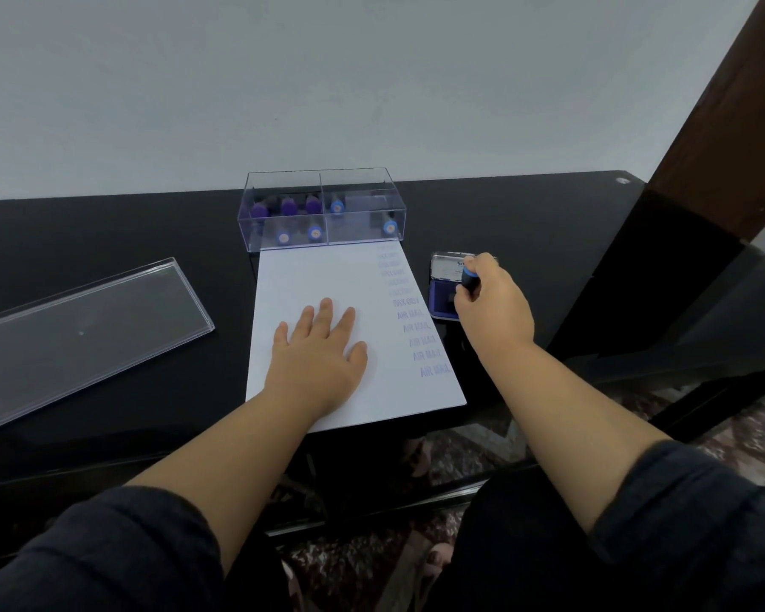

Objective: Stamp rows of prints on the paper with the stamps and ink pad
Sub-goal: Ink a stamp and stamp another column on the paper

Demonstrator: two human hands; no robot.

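A white paper (319,276) lies on the black table, with a column of blue prints (411,315) down its right edge. My left hand (321,346) rests flat on the sheet's middle, fingers spread. To the right of the paper stands an open ink pad (443,293) with its blue pad showing. My right hand (493,302) grips a blue-topped stamp (469,278) and holds it down on the pad. Behind the paper a clear box (323,209) holds several purple and blue stamps.
The box's clear lid (80,320) lies on the black table (526,214) at the left. A brown post (725,117) rises at the right. A white wall stands behind the table, and patterned floor shows beyond the near edge.
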